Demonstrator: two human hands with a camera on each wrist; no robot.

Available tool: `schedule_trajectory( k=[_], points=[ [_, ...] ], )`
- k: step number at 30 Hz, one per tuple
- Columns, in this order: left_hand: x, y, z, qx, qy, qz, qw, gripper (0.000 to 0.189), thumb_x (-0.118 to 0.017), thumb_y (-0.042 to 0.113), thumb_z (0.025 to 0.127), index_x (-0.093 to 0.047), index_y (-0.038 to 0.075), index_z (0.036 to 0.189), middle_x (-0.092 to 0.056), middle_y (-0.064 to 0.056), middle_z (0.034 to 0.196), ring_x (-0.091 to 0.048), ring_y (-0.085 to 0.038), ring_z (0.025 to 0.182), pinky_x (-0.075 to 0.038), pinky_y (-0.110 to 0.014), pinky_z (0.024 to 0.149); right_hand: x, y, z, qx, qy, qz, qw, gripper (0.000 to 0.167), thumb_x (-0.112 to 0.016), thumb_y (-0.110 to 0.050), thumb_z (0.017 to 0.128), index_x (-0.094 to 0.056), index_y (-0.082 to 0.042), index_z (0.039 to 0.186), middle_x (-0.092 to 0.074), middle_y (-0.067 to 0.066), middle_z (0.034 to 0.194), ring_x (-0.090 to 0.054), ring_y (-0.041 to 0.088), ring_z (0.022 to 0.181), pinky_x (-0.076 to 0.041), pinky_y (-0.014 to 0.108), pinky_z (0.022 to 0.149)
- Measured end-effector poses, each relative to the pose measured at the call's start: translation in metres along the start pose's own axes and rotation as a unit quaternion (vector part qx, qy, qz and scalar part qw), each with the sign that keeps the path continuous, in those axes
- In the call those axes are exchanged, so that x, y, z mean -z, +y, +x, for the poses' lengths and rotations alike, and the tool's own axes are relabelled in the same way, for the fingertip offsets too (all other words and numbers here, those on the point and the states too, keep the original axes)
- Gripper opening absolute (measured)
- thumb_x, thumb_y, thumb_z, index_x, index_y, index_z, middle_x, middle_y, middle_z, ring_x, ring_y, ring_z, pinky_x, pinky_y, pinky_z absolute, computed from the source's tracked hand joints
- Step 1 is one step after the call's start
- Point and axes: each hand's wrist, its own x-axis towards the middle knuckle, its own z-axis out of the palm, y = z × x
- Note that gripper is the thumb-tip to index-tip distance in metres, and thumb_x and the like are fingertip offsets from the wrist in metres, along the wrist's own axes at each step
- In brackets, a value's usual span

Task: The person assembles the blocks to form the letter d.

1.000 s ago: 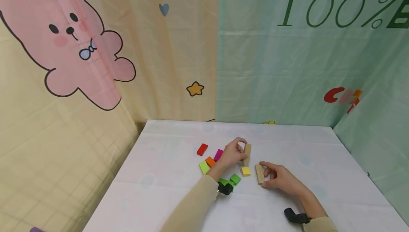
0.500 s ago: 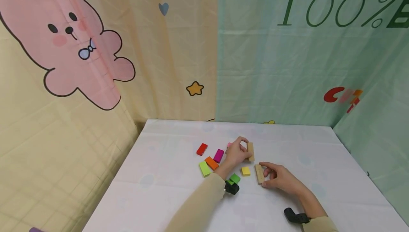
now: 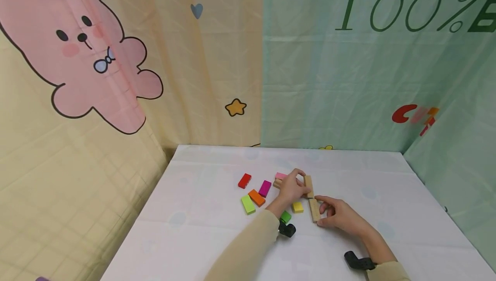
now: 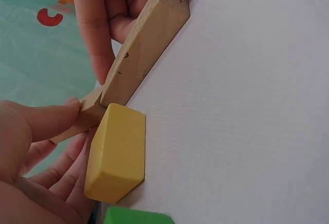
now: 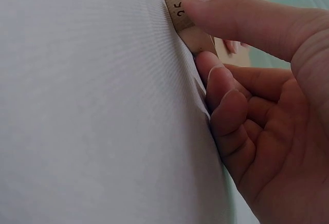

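Note:
My left hand [image 3: 292, 187] pinches a plain wooden block [image 3: 308, 186] between thumb and fingers, its near end right at the far end of a second wooden block [image 3: 314, 210]. That second block lies on the white table, and my right hand [image 3: 341, 216] grips it by its two ends. In the left wrist view the two wooden blocks [image 4: 149, 47] meet end to end, with a yellow block [image 4: 118, 152] standing close beside the joint. The right wrist view shows the thumb on the near end of the wooden block [image 5: 180, 11], which bears a printed number.
Left of the hands lie a red block [image 3: 244, 180], a magenta block [image 3: 265, 188], an orange block [image 3: 256, 197] and a lime block [image 3: 248, 204]. A pink block [image 3: 280, 176] sits behind the left hand. A green block [image 3: 285, 217] is partly hidden by the left wrist camera.
My left hand has moved right and slightly nearer with its wooden block, bringing it up to the other block's end. The right hand has stayed in place.

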Motion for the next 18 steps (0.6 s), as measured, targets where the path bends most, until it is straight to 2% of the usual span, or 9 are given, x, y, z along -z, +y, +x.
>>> schedule_trajectory(
  k=[5,9,11,14,16,18],
  points=[
    [-0.003,0.004,-0.002,0.007,-0.008,0.011,0.9999,0.040,-0.084,0.017,0.083,-0.063,0.022,0.116,-0.059,0.005,0.075,-0.055,-0.011,0.061,-0.046,-0.024,0.055,0.000,0.000,0.000,0.002,-0.001,0.001,1.0000,0.078,-0.087,-0.019,0.079,-0.048,0.004,0.143,-0.059,0.006,0.097,-0.052,0.018,0.073,-0.044,0.026,0.059],
    [-0.003,0.006,-0.003,0.003,-0.010,0.044,0.9990,0.040,-0.084,0.019,0.084,-0.064,0.016,0.119,-0.060,0.003,0.077,-0.054,-0.010,0.062,-0.046,-0.024,0.056,0.000,-0.001,0.000,0.002,0.001,0.004,1.0000,0.080,-0.087,-0.019,0.079,-0.047,0.004,0.143,-0.059,0.007,0.097,-0.051,0.018,0.073,-0.043,0.026,0.058],
    [-0.003,0.007,-0.002,0.004,-0.010,0.079,0.9968,0.041,-0.084,0.023,0.084,-0.067,0.014,0.120,-0.064,0.003,0.082,-0.054,-0.009,0.067,-0.049,-0.025,0.062,0.000,-0.001,0.000,0.000,0.002,0.005,1.0000,0.081,-0.087,-0.018,0.078,-0.046,0.004,0.145,-0.059,0.007,0.097,-0.051,0.018,0.073,-0.044,0.026,0.058],
    [-0.002,0.009,-0.003,0.014,-0.022,0.131,0.9911,0.047,-0.085,0.029,0.083,-0.069,0.011,0.123,-0.071,0.001,0.101,-0.056,-0.009,0.077,-0.052,-0.028,0.078,0.000,-0.001,0.000,0.000,0.001,0.009,1.0000,0.084,-0.088,-0.017,0.077,-0.044,0.004,0.146,-0.059,0.007,0.097,-0.051,0.018,0.073,-0.044,0.026,0.058],
    [-0.001,0.010,-0.004,0.022,-0.032,0.154,0.9874,0.052,-0.085,0.033,0.082,-0.070,0.011,0.126,-0.071,0.000,0.112,-0.056,-0.010,0.082,-0.051,-0.029,0.086,0.000,0.000,0.000,0.000,0.001,0.012,0.9999,0.086,-0.088,-0.017,0.077,-0.043,0.004,0.147,-0.059,0.007,0.097,-0.051,0.018,0.073,-0.043,0.026,0.058],
    [0.000,0.011,-0.004,0.032,-0.042,0.160,0.9857,0.054,-0.085,0.035,0.082,-0.069,0.012,0.128,-0.070,0.000,0.119,-0.056,-0.011,0.085,-0.050,-0.031,0.090,0.000,0.000,0.000,0.001,0.000,0.012,0.9999,0.086,-0.088,-0.017,0.077,-0.044,0.004,0.147,-0.059,0.007,0.097,-0.051,0.018,0.073,-0.043,0.026,0.058]
  ],
)
